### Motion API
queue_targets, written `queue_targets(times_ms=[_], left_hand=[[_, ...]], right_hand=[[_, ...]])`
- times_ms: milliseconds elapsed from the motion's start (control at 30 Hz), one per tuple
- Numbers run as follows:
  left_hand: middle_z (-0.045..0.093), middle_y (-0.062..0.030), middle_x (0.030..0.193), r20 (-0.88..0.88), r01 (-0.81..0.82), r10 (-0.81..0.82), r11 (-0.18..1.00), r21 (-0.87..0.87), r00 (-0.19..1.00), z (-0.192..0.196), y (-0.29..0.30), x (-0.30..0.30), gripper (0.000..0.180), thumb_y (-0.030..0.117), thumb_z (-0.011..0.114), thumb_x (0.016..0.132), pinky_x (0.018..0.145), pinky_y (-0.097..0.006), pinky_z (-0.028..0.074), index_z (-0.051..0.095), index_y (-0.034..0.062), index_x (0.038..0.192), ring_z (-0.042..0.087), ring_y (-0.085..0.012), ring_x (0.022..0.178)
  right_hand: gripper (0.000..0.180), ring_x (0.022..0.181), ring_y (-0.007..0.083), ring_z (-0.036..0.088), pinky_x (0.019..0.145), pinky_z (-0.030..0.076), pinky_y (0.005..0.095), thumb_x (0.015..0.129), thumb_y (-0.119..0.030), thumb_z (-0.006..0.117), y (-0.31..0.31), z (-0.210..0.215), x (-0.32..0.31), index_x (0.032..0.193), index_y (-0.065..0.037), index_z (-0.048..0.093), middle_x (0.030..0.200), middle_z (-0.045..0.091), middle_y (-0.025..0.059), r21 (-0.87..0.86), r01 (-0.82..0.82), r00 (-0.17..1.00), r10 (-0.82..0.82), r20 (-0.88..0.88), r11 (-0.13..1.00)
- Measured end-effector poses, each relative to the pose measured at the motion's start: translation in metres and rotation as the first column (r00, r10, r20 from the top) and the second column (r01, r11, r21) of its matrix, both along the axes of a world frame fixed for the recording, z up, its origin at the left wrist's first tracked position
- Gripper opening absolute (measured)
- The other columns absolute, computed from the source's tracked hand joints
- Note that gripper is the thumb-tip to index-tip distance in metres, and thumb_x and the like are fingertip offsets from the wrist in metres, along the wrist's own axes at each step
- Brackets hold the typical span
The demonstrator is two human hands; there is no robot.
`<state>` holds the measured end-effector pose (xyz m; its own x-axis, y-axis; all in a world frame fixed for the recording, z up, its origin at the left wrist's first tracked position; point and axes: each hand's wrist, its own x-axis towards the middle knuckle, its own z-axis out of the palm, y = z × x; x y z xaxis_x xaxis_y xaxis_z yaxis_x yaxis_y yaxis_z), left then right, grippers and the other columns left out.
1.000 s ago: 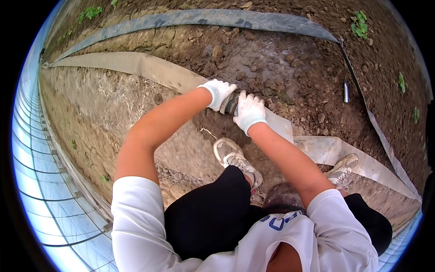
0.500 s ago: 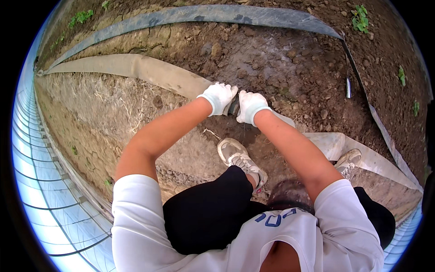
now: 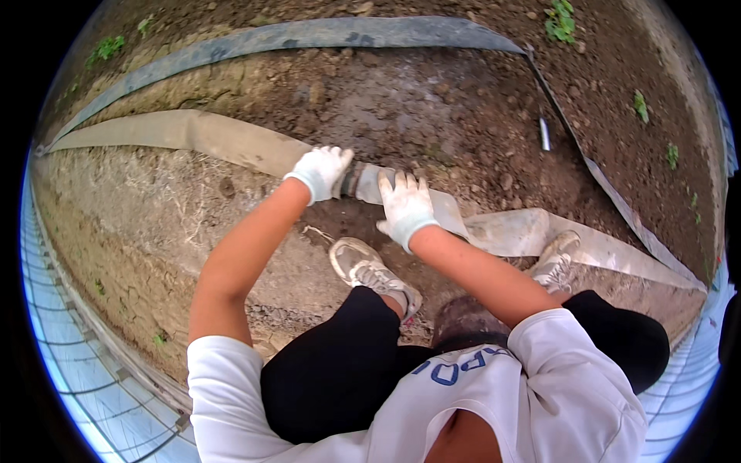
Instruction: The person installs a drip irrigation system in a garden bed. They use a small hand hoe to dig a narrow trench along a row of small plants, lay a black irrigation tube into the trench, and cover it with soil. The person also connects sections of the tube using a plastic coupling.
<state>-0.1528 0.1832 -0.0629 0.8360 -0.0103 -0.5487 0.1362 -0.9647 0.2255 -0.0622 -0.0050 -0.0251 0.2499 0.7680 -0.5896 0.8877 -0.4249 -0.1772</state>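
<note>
A flat tan hose point(image 3: 185, 131) runs across the soil from the left. It meets a dark ribbed coupling point(image 3: 350, 180) in front of me. My left hand point(image 3: 320, 171), in a white glove, is closed round the hose end just left of that coupling. To the coupling's right, a greyish-white flat hose point(image 3: 505, 234) continues toward the right with a fold in it. My gloved right hand point(image 3: 407, 204) lies on this hose near the coupling, its fingers stretched out and apart. What is under the right palm is hidden.
Farther off, a grey-blue flat hose point(image 3: 370, 32) arches over the soil and turns into a narrow dark strip. A shiny metal cylinder point(image 3: 545, 134) lies beside that strip. Small green plants point(image 3: 560, 21) grow beyond. My shoes point(image 3: 363, 262) stand below the near hose.
My right hand has uncurled from the joint, moved right and spread over the pale hose, so the coupling now shows. My left hand keeps its hold. The whole view has shifted.
</note>
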Motion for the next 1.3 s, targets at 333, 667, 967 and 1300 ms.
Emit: queue_targets(times_ms=[333, 667, 967, 1300], left_hand=[[0.059, -0.0140, 0.108, 0.062, -0.080, 0.072, 0.988, 0.135, 0.995, 0.047, 0.001, 0.027, 0.071, 0.025, 0.074, 0.062, 0.093, -0.042, 0.040, 0.043, 0.0056, 0.123, 0.057, -0.0296, 0.103], [0.046, -0.0121, 0.131, 0.008, -0.205, 0.207, 0.962, 0.181, 0.978, 0.012, -0.010, 0.020, 0.087, 0.015, 0.073, 0.064, 0.098, -0.042, 0.039, 0.030, 0.0124, 0.140, 0.049, -0.0278, 0.117], [0.031, -0.0211, 0.143, -0.205, -0.310, 0.339, 0.937, 0.160, 0.918, 0.043, 0.008, 0.050, 0.107, 0.016, 0.075, 0.065, 0.093, -0.039, 0.047, 0.007, 0.0228, 0.147, 0.052, -0.0358, 0.115], [0.060, -0.0120, 0.108, 0.317, -0.716, 0.702, 0.692, -0.095, 0.637, 0.040, 0.008, -0.030, 0.054, 0.018, 0.070, 0.070, 0.080, -0.041, 0.050, 0.049, 0.0114, 0.119, 0.061, -0.0314, 0.094]], right_hand=[[0.064, 0.127, 0.0323, 0.041, 0.107, 0.030, 0.0445, 0.079, -0.021, 0.058, -0.200, 0.005, 0.127, 0.137, -0.005, 0.035, 0.135, 0.044, 0.0184, -0.226, 0.197, 0.974, -0.163, 0.159, 0.954], [0.072, 0.132, 0.0374, 0.031, 0.108, 0.023, 0.0530, 0.071, -0.017, 0.064, -0.250, -0.026, 0.079, 0.134, 0.002, 0.033, 0.137, 0.037, 0.0239, 0.203, 0.247, 0.918, -0.296, 0.263, 0.948], [0.069, 0.105, 0.0354, 0.059, 0.094, 0.044, 0.0361, 0.080, -0.059, 0.047, -0.159, 0.016, 0.197, 0.122, -0.004, 0.056, 0.115, 0.061, 0.0216, -0.232, 0.120, 0.904, -0.203, -0.377, 0.965], [0.063, 0.099, 0.0345, 0.062, 0.086, 0.049, 0.0432, 0.081, -0.041, 0.060, -0.116, -0.111, 0.314, 0.127, -0.002, 0.044, 0.109, 0.061, 0.0207, 0.103, 0.806, 0.513, -0.774, 0.370, 0.584]])
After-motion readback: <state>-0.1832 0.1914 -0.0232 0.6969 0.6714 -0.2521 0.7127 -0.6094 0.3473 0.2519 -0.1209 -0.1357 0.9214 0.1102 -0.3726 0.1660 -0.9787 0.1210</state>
